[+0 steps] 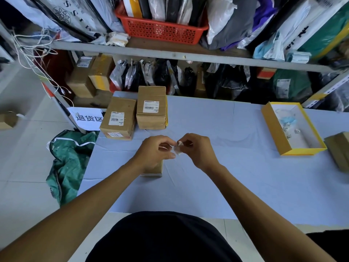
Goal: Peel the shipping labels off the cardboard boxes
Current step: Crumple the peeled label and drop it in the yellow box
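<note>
Evidently one label is already off: the left hand [156,150] and right hand [198,148] meet above the tabletop [217,176], each pinching a small crumpled label [179,147] between fingertips, seemingly balling it up. A small box [156,170] sits under the left wrist, mostly hidden. Beyond the hands, to the left, stand two boxes, the nearer box [118,118] and the taller box [152,106], labels still on (both plainly stuck flat). Next, I'd guess, drop the scrap, perhaps in the yellow tray [273,129] off to the right, then reach forward for a labelled box.
</note>
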`<action>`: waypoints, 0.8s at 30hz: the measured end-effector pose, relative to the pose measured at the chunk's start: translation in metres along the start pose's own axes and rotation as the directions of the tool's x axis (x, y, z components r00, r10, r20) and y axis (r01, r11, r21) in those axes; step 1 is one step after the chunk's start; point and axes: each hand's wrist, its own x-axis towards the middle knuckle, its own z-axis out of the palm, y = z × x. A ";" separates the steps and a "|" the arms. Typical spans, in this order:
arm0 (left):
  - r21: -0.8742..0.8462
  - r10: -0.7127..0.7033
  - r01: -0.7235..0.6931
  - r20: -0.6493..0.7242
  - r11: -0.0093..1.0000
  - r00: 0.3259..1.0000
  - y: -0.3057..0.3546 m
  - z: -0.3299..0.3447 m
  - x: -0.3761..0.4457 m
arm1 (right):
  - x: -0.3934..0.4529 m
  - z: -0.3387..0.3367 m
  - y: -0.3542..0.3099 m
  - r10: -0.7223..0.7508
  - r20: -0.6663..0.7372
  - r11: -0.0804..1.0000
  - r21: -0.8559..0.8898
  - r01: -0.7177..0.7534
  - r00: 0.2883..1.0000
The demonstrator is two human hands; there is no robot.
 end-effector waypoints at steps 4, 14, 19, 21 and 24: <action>0.013 0.072 -0.072 -0.027 0.997 0.997 0.004 0.004 -0.007 | -0.002 -0.003 -0.008 0.169 0.046 0.943 0.283 -0.175 0.984; -0.058 0.023 -0.032 -0.161 0.998 0.987 0.009 -0.002 0.000 | -0.012 0.010 -0.011 0.155 0.059 0.836 0.524 -0.162 0.986; 0.029 0.014 -0.010 -0.147 1.000 0.989 0.009 0.000 0.003 | -0.009 0.005 -0.009 0.129 0.093 0.924 0.351 -0.153 0.987; 0.003 0.004 -0.004 -0.112 1.000 0.994 0.008 0.002 0.005 | -0.007 0.005 -0.008 0.127 0.063 0.952 0.271 -0.139 0.990; 0.031 -0.002 0.003 -0.019 1.000 1.000 0.006 0.000 0.006 | -0.004 0.002 -0.003 0.153 0.039 0.956 0.246 -0.158 0.987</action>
